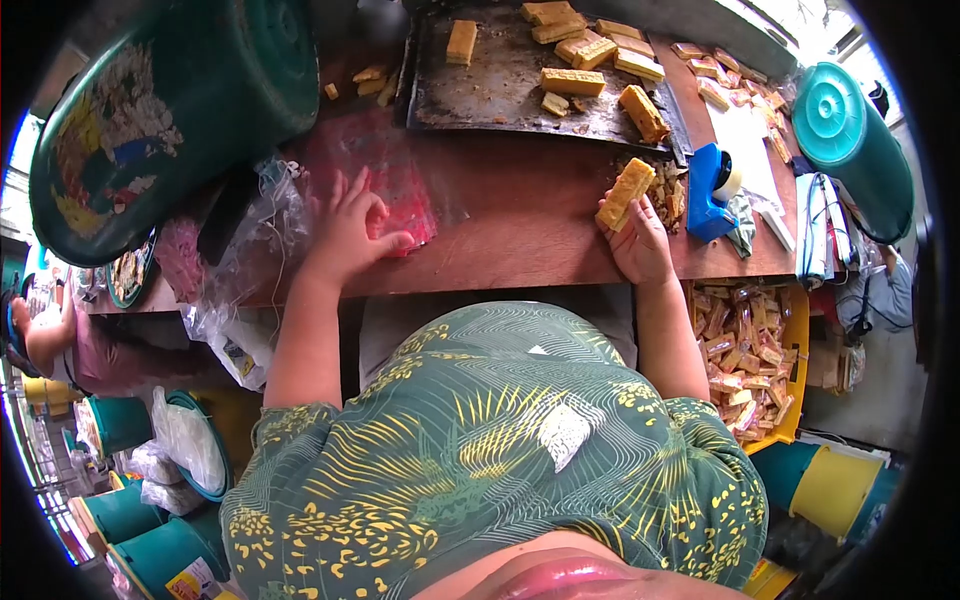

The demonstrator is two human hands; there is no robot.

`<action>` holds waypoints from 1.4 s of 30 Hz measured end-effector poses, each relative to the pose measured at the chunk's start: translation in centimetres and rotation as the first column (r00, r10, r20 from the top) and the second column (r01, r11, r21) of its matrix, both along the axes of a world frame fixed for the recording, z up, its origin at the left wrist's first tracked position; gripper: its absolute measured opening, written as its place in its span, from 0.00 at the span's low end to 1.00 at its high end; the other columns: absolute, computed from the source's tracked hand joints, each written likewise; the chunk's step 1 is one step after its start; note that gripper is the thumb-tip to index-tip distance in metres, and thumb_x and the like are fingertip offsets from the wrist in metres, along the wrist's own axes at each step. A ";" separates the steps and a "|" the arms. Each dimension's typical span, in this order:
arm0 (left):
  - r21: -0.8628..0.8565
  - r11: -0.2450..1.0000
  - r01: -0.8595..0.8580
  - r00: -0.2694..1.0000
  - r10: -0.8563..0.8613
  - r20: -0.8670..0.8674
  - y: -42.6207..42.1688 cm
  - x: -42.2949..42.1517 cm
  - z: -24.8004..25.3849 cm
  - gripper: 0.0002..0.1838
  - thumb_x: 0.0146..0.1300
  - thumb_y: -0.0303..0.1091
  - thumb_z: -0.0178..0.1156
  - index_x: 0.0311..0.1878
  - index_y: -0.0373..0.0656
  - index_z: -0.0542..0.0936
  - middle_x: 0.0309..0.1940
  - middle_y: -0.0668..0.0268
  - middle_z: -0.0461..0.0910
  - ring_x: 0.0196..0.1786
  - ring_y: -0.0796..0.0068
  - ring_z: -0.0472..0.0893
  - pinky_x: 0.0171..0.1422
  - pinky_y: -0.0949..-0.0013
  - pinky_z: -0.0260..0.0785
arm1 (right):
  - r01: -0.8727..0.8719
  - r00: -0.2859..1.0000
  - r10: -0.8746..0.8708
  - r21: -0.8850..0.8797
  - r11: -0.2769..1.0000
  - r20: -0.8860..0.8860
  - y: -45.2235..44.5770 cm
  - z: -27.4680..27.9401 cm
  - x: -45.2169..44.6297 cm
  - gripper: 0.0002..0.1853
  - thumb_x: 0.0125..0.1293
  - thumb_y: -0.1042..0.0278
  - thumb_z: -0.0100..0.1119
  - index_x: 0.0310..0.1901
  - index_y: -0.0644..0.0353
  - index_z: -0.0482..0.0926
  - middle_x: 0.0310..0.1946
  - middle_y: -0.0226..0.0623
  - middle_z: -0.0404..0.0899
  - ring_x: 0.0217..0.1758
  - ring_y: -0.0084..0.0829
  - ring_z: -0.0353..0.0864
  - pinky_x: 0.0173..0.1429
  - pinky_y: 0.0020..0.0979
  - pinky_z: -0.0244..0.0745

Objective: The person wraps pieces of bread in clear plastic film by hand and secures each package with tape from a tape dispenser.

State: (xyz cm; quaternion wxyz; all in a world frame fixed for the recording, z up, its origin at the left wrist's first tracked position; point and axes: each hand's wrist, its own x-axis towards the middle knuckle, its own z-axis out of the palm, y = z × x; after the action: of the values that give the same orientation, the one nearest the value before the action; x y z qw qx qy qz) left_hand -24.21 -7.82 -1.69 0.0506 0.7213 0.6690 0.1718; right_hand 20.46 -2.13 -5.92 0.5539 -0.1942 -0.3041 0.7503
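My right hand (641, 243) holds a golden rectangular biscuit bar (628, 190) between thumb and fingers, tilted up above the front of the table. My left hand (350, 225) is at the stack of clear plastic wrappers with red printing (415, 205), its fingers apart and nothing visible in its grasp. Whether its fingertips touch the wrappers, I cannot tell. Beyond my hands is a dark, worn baking tray (470, 100) with several loose bars (572, 82) and broken pieces on it. Crumbs and bits (668, 190) lie just right of the held bar.
A blue tape dispenser (708, 190) stands at right. Below the table edge, a yellow crate (798, 370) holds many wrapped bars (745, 350). A large green tub (180, 120) rises at left, beside crumpled clear plastic (265, 225). Another green container (855, 140) stands far right. A person's arm (48, 335) shows at far left.
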 end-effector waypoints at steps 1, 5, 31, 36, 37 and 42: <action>-0.009 1.000 -0.004 0.999 0.004 0.032 0.1 0.0 -0.1 0.14 0.69 0.52 0.66 0.41 0.52 0.89 0.78 0.61 0.69 0.85 0.46 0.55 0.85 0.31 0.33 | -0.002 1.000 0.002 -0.001 1.000 0.000 -0.1 0.0 0.0 0.20 0.80 0.67 0.55 0.69 0.57 0.70 0.58 0.40 0.81 0.62 0.37 0.83 0.68 0.41 0.78; 0.004 1.000 0.004 0.966 -0.005 0.258 1.0 -2.5 -3.2 0.15 0.68 0.53 0.66 0.42 0.52 0.89 0.77 0.63 0.70 0.84 0.46 0.57 0.85 0.34 0.35 | 0.008 1.000 -0.007 -0.011 1.000 0.008 0.0 -0.2 0.0 0.20 0.80 0.67 0.55 0.69 0.57 0.69 0.58 0.40 0.81 0.61 0.37 0.83 0.67 0.41 0.79; 0.076 0.923 -0.378 0.925 0.373 0.073 4.1 -3.8 -0.3 0.18 0.74 0.40 0.56 0.59 0.42 0.84 0.63 0.59 0.80 0.64 0.51 0.78 0.70 0.54 0.72 | 0.020 0.999 -0.018 -0.042 0.999 0.046 0.0 0.1 -0.1 0.19 0.81 0.65 0.55 0.69 0.54 0.69 0.58 0.37 0.80 0.61 0.34 0.82 0.66 0.42 0.79; 0.381 0.820 -0.427 0.891 0.452 0.026 5.8 -5.5 -4.9 0.16 0.72 0.37 0.59 0.58 0.45 0.86 0.58 0.61 0.82 0.61 0.53 0.80 0.67 0.55 0.73 | 0.012 0.999 -0.011 -0.028 1.000 0.051 -0.1 0.2 -0.1 0.19 0.81 0.65 0.55 0.68 0.54 0.70 0.57 0.37 0.81 0.61 0.34 0.82 0.66 0.41 0.79; 0.343 0.848 -0.404 0.909 0.415 0.045 5.7 -5.7 -4.7 0.16 0.71 0.36 0.59 0.58 0.46 0.86 0.57 0.61 0.82 0.60 0.52 0.80 0.67 0.55 0.73 | 0.012 0.999 -0.010 -0.028 1.000 0.050 -0.1 0.2 0.0 0.19 0.81 0.65 0.55 0.68 0.54 0.70 0.57 0.37 0.81 0.61 0.34 0.82 0.66 0.41 0.79; 0.228 0.911 -0.343 0.938 0.319 0.136 4.6 -4.8 -2.7 0.13 0.69 0.34 0.61 0.54 0.45 0.86 0.54 0.57 0.82 0.58 0.52 0.81 0.66 0.55 0.74 | 0.025 0.999 -0.024 -0.021 0.999 0.049 -0.1 0.1 -0.1 0.19 0.80 0.65 0.55 0.68 0.54 0.70 0.57 0.37 0.81 0.60 0.35 0.83 0.66 0.41 0.80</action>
State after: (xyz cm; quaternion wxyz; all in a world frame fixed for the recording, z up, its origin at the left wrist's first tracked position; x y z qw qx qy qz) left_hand -28.98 -3.23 -4.37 -0.0378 0.5889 0.7518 0.2943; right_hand 20.34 -2.21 -5.80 0.5532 -0.2222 -0.3070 0.7418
